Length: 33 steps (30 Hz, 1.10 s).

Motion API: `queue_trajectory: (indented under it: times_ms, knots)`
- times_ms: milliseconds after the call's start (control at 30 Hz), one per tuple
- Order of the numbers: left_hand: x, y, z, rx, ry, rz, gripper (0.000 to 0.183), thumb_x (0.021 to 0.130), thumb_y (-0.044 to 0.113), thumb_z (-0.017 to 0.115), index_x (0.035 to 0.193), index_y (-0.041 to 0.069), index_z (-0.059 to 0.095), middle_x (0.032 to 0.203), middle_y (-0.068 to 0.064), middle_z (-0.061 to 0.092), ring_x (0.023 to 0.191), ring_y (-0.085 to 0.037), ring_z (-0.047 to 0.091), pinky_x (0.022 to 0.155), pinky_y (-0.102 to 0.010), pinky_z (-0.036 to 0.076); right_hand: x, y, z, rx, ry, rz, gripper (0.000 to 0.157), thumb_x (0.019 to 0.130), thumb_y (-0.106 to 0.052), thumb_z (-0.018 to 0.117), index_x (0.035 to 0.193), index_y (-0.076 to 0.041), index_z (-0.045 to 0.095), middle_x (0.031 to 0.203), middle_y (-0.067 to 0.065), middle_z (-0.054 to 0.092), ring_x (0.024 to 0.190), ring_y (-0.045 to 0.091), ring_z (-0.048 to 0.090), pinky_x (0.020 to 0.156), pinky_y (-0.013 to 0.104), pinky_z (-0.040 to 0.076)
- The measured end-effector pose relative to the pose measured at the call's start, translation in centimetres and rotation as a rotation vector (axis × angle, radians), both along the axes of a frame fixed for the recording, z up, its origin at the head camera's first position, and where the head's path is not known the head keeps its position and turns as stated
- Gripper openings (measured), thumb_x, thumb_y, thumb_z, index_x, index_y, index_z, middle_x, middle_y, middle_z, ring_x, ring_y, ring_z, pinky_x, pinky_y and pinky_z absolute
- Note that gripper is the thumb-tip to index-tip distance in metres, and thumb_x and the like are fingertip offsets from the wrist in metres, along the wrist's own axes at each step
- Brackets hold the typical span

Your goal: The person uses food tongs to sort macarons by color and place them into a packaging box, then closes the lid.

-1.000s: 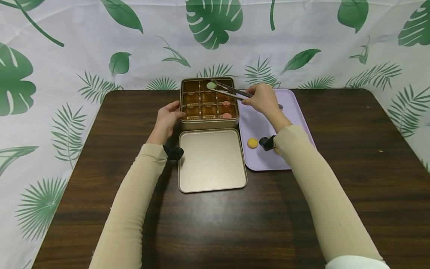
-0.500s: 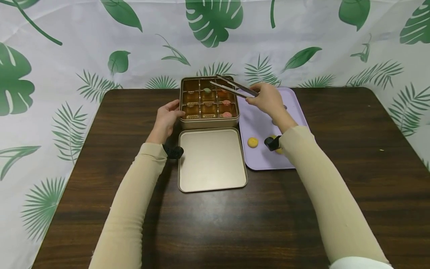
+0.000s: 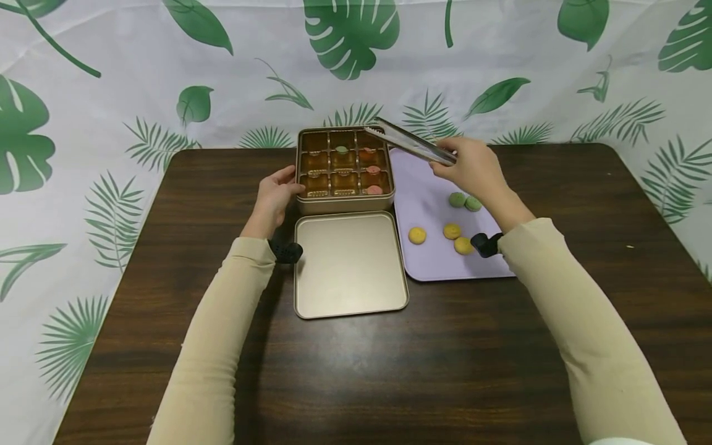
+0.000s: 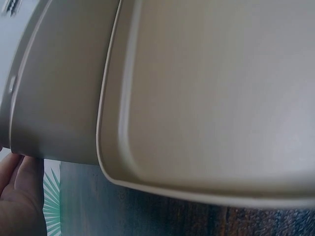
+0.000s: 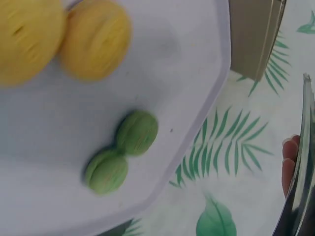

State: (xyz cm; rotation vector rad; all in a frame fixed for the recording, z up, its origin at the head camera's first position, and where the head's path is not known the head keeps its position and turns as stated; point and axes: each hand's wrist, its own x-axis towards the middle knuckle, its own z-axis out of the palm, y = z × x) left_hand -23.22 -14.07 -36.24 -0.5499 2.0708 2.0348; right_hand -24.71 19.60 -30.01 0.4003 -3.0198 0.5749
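In the head view my left hand (image 3: 275,196) holds the left side of a gold tin (image 3: 345,205), thumb at the rim and fingers along the outer wall. The tin's brown divided insert (image 3: 317,162) has a green macaron (image 3: 342,149) in the far middle compartment. Reddish-pink macarons (image 3: 373,170) stand down its right column. My right hand (image 3: 470,165) grips metal tongs (image 3: 411,143), their tips apart with nothing between them, above the tin's far right corner. In the right wrist view the tongs (image 5: 302,172) show only partly, with fingertips behind them.
A lilac tray (image 3: 425,266) right of the tin bears yellow macarons (image 3: 417,235) and green macarons (image 3: 457,199). The tin's gold lid (image 3: 350,266) lies in front of the tin on the dark wooden table (image 3: 356,377). Behind hangs a leaf-patterned white cloth (image 3: 245,68).
The green macaron left the tongs and now sits in the far middle compartment. My right hand drew the tongs back to the right, uncovering green macarons on the tray. My left hand stayed put.
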Motion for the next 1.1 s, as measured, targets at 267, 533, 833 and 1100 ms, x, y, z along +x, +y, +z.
queue_trajectory:
  times_ms: [267,533,833,1100]
  knots:
    - [0.0,0.0,0.1,-0.004,0.002,0.003,0.06,0.092,-0.003,0.053,0.148,0.013,0.037,0.155,-0.008,0.034,0.144,-0.018,0.032,0.119,-0.034,0.028,1.4,3.5,0.1,-0.076,0.039,-0.001,0.049,0.09,-0.031,0.065,0.126,0.0,0.06,0.124,0.024,0.062,0.108,0.041,0.058,0.09,0.055,0.047]
    - [-0.1,0.1,0.2,0.004,0.0,0.004,0.06,0.093,-0.003,0.053,0.148,0.013,0.037,0.154,-0.009,0.035,0.144,-0.018,0.033,0.118,-0.033,0.028,2.7,7.4,-0.1,-0.041,-0.059,-0.078,0.059,0.088,-0.039,0.067,0.128,0.003,0.057,0.123,0.027,0.06,0.109,0.041,0.054,0.09,0.057,0.044]
    - [-0.2,0.1,0.1,0.006,0.03,-0.007,0.06,0.092,-0.005,0.052,0.148,0.008,0.036,0.154,-0.011,0.036,0.144,-0.02,0.032,0.117,-0.032,0.03,3.4,11.1,-0.8,0.014,-0.154,-0.115,0.063,0.087,-0.041,0.067,0.128,0.004,0.056,0.121,0.031,0.057,0.102,0.042,0.054,0.082,0.057,0.044]
    - [-0.1,0.1,0.1,0.006,0.027,-0.001,0.06,0.092,-0.005,0.052,0.148,0.009,0.036,0.154,-0.011,0.036,0.143,-0.02,0.033,0.117,-0.032,0.03,4.2,13.7,-1.8,0.06,-0.194,-0.121,0.061,0.085,-0.038,0.07,0.126,0.005,0.057,0.116,0.032,0.059,0.096,0.04,0.055,0.078,0.054,0.044]
